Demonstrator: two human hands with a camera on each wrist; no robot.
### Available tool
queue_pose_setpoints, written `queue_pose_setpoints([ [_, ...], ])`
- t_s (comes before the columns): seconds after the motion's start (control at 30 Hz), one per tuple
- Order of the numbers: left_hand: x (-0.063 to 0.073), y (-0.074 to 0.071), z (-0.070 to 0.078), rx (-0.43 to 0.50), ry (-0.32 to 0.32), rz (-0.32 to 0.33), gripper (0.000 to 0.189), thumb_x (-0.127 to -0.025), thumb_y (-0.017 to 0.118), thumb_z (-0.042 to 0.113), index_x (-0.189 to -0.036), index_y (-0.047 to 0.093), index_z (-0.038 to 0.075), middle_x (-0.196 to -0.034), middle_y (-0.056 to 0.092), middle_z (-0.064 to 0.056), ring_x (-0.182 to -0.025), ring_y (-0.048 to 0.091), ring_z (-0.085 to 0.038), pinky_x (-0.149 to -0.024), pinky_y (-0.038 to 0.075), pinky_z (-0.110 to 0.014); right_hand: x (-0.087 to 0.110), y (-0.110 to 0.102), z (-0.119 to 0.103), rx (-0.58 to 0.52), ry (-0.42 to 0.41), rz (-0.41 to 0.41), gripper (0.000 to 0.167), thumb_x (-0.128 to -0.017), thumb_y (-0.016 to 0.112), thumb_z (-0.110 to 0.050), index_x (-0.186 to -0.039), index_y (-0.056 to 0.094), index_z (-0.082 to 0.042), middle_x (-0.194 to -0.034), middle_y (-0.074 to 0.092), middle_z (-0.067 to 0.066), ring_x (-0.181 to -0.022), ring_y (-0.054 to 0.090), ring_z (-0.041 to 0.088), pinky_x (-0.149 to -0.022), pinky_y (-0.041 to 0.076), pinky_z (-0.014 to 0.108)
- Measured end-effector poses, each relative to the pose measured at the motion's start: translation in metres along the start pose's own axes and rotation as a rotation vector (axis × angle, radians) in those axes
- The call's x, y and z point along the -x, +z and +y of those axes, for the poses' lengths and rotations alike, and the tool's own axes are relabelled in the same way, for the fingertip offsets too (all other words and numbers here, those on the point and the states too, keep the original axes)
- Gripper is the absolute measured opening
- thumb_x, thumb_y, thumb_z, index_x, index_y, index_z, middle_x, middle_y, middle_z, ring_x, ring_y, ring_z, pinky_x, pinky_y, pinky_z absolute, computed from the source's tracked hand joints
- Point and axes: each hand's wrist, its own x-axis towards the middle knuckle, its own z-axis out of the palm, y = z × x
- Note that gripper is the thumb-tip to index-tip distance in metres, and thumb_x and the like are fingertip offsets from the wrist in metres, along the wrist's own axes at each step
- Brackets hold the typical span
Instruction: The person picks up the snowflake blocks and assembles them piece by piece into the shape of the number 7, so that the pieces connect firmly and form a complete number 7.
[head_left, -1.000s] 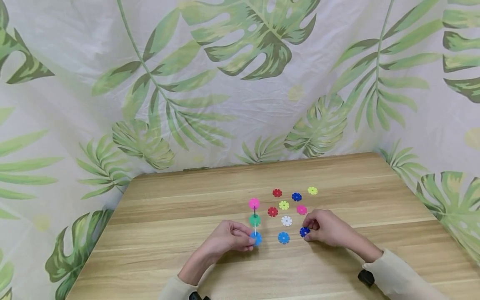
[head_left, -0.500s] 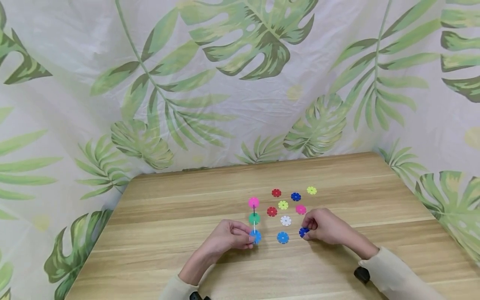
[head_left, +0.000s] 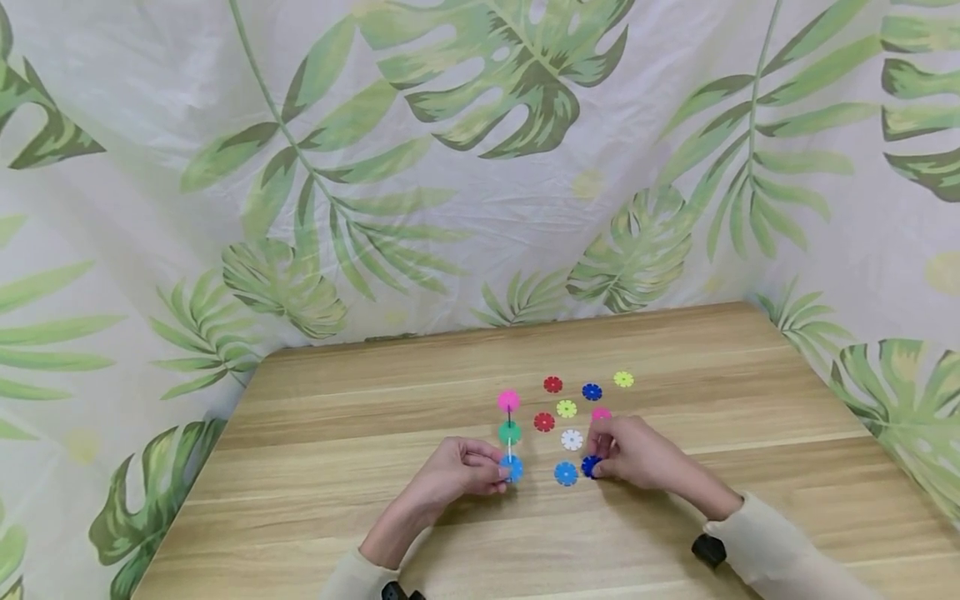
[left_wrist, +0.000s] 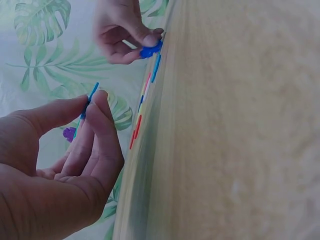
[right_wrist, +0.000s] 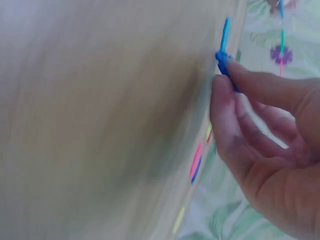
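My left hand pinches a light blue notched disc between thumb and fingers. From it runs a chain of interlocked discs. A green disc and a pink disc face the head camera, with white and dark ones edge-on between them. One edge-on disc shows as a purple disc in the right wrist view. My right hand pinches a dark blue disc between thumb and forefinger. Just left of that disc lies a loose light blue disc.
Several loose discs lie flat on the wooden table beyond the hands, among them a white disc, a red disc and a yellow disc. A leaf-print cloth hangs behind the table.
My right hand has moved left with the dark blue disc, closer to the loose light blue one, and now partly covers a loose pink disc. My left hand has hardly moved.
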Motion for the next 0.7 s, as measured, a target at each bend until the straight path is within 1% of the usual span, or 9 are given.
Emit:
queue_pose_setpoints([
  [0.17, -0.001, 0.002, 0.003, 0.007, -0.017, 0.009, 0.030, -0.093, 0.078, 0.010, -0.115, 0.070, -0.008, -0.090, 0.082, -0.011, -0.078, 0.077, -0.013, -0.073, 0.064, -0.023, -0.007, 0.011, -0.013, -0.105, -0.101, 0.063, 0.013, -0.089, 0.081, -0.005, -0.101, 0.077, -0.008, -0.090, 0.074, -0.002, -0.079, 0.064, 0.003, -0.071, 0.055, 0.020],
  [0.23, -0.001, 0.002, 0.005, 0.010, -0.022, 0.015, 0.030, -0.093, 0.079, 0.010, -0.115, 0.070, -0.008, -0.090, 0.082, -0.012, -0.078, 0.078, -0.013, -0.073, 0.064, -0.023, -0.009, 0.015, -0.018, -0.128, -0.133, 0.094, 0.011, -0.090, 0.081, -0.006, -0.101, 0.080, -0.009, -0.090, 0.077, -0.002, -0.078, 0.065, 0.002, -0.071, 0.056, 0.020],
  [0.37, -0.002, 0.004, 0.007, 0.019, -0.026, 0.025, 0.030, -0.093, 0.079, 0.011, -0.114, 0.071, -0.009, -0.092, 0.082, -0.013, -0.079, 0.078, -0.013, -0.073, 0.064, -0.022, -0.013, 0.020, -0.027, -0.164, -0.146, 0.135, 0.007, -0.091, 0.081, -0.008, -0.094, 0.081, -0.014, -0.089, 0.079, -0.004, -0.079, 0.067, 0.004, -0.074, 0.058, 0.020],
  [0.57, -0.003, 0.004, 0.009, 0.027, -0.025, 0.028, 0.028, -0.095, 0.078, 0.013, -0.113, 0.073, -0.008, -0.091, 0.082, -0.012, -0.077, 0.077, -0.012, -0.073, 0.064, -0.023, -0.015, 0.025, -0.033, -0.242, -0.136, 0.164, 0.005, -0.089, 0.083, -0.008, -0.093, 0.082, -0.012, -0.090, 0.080, 0.000, -0.079, 0.072, 0.008, -0.074, 0.061, 0.020],
  [0.7, -0.003, 0.005, 0.010, 0.022, -0.019, 0.031, 0.028, -0.096, 0.077, 0.014, -0.112, 0.073, -0.009, -0.091, 0.082, -0.012, -0.077, 0.077, -0.011, -0.073, 0.064, -0.023, -0.015, 0.028, -0.035, -0.285, -0.139, 0.178, 0.005, -0.088, 0.084, -0.008, -0.092, 0.083, -0.011, -0.089, 0.080, 0.001, -0.077, 0.071, 0.007, -0.072, 0.061, 0.020],
])
